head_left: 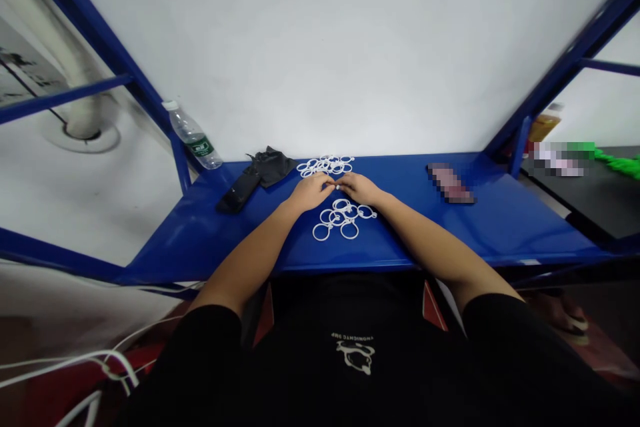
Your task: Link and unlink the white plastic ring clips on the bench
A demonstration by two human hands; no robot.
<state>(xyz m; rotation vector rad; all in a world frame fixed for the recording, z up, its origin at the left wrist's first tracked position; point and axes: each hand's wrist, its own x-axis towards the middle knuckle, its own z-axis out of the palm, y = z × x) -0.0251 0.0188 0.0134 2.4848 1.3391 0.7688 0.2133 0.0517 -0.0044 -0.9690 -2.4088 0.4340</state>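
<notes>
My left hand (313,193) and my right hand (360,188) meet over the blue shelf, fingertips pinched close together. A small white piece (338,187) shows at the fingertips of my right hand; its colour matches the rings, but most of it is hidden. What my left fingers grip cannot be made out. Just behind my hands lies a heap of white plastic rings (327,164) with small tabs. Nearer my body, several more white rings (349,231) lie loosely spread and partly overlapping.
The blue shelf (200,240) meets a white wall behind. Left stand a plastic bottle (193,137), a black phone-like object (240,189) and a crumpled black bag (271,167). A blurred reddish object (450,183) lies right. Blue frame posts (555,63) flank the shelf.
</notes>
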